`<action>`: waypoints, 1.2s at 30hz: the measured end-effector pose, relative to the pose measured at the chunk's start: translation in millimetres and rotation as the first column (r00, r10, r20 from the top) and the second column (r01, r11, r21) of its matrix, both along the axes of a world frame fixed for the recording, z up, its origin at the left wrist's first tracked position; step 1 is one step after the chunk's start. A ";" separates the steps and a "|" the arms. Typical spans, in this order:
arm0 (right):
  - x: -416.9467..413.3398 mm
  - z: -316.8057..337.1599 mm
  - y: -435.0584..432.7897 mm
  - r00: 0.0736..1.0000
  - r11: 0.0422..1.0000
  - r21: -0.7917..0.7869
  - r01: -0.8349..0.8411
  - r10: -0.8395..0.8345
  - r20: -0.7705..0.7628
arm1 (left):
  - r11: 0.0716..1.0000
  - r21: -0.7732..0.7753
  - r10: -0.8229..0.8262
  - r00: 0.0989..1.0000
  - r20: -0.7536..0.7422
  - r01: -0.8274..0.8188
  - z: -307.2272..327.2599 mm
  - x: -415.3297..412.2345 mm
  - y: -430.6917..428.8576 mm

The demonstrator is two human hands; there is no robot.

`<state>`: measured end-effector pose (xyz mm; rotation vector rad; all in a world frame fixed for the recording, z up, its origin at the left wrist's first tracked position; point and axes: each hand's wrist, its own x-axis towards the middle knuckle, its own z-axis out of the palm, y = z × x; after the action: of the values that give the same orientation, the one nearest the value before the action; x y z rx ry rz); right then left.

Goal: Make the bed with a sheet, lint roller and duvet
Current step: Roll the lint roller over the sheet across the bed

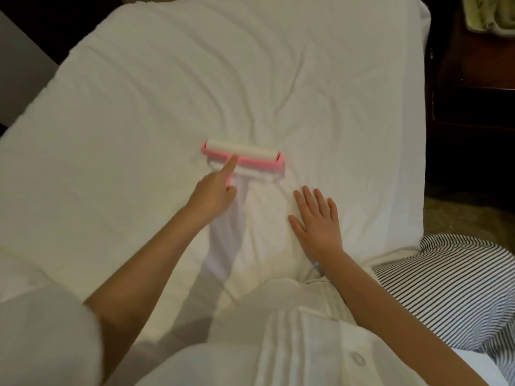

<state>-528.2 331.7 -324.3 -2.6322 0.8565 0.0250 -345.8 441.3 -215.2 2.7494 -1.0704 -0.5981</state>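
Sheet spread white over the bed, with a lint roller lying on it near the middle.

White and creased, the sheet covers the whole mattress, its wrinkles running toward the roller. A striped cloth lies bunched at the bed's near right corner, and dark wooden furniture stands beyond the right edge. The person's white buttoned shirt fills the bottom of the view. The right hand lies flat on the sheet, fingers straight and spread, just right of the roller's handle. The left hand grips the handle, its index finger stretched forward onto the pink frame. The roller's white drum rests on the sheet, crosswise to the arms.
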 end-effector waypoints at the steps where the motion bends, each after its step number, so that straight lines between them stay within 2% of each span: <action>1: 0.0 0.0 -0.4 1.000 1.000 0.004 -0.003 0.003 -0.002 | 0.999 -0.032 -0.002 1.000 -0.005 0.002 -2.2 7.8 -19.0; 3: -1.0 0.6 -0.7 1.000 1.000 0.005 -0.014 0.014 -0.009 | 0.998 -0.064 -0.004 1.000 -0.005 0.003 0.1 13.2 -43.2; 5: -5.0 1.0 -4.5 0.999 0.999 0.003 -0.041 0.041 -0.017 | 1.000 -0.014 0.013 1.000 -0.011 -0.014 7.5 0.5 -38.6; 8: -15.9 4.4 -26.3 0.996 0.995 -0.049 -0.083 0.081 -0.040 | 0.993 0.117 -0.013 1.000 0.018 0.011 19.7 -49.9 13.7; 13: -56.4 5.1 -65.2 0.995 1.000 -0.030 0.007 -0.010 -0.096 | 0.988 0.151 -0.004 0.999 -0.054 0.012 29.5 -106.1 84.0; 19: -67.1 1.9 -59.5 0.977 0.983 0.036 0.177 -0.171 -0.130 | 0.998 -0.043 0.055 0.998 0.013 -0.054 -4.1 -51.4 7.0; 22: -66.3 0.8 -57.3 0.975 0.978 0.064 0.199 -0.192 -0.108 | 0.976 -0.196 0.090 0.995 -0.033 -0.095 -15.6 -20.1 -49.0; 24: -68.0 1.0 -58.1 0.973 0.974 0.074 0.214 -0.207 -0.097 | 0.967 -0.234 0.091 0.994 -0.057 -0.102 -15.2 -19.4 -62.2; 26: -70.9 1.2 -58.2 0.972 0.972 0.078 0.222 -0.215 -0.090 | 0.976 -0.201 0.079 0.996 -0.048 -0.087 -13.5 -34.1 -41.5; 31: -69.8 1.6 -60.4 0.972 0.968 0.092 0.233 -0.229 -0.053 | 0.997 -0.078 0.008 1.000 -0.027 -0.010 -8.8 -97.7 73.5; 33: -67.9 3.2 -60.5 0.969 0.964 0.102 0.246 -0.244 -0.032 | 0.997 -0.079 0.016 0.998 -0.055 -0.020 -11.5 -105.5 84.6; 36: -70.1 5.2 -58.4 0.968 0.961 0.115 0.250 -0.248 -0.031 | 0.984 -0.167 0.049 0.998 -0.048 -0.056 -25.5 -91.7 62.8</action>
<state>-598.3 273.3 -319.1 -2.4009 1.1498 0.0307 -437.5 504.2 -240.7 2.5987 -0.9871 -0.5313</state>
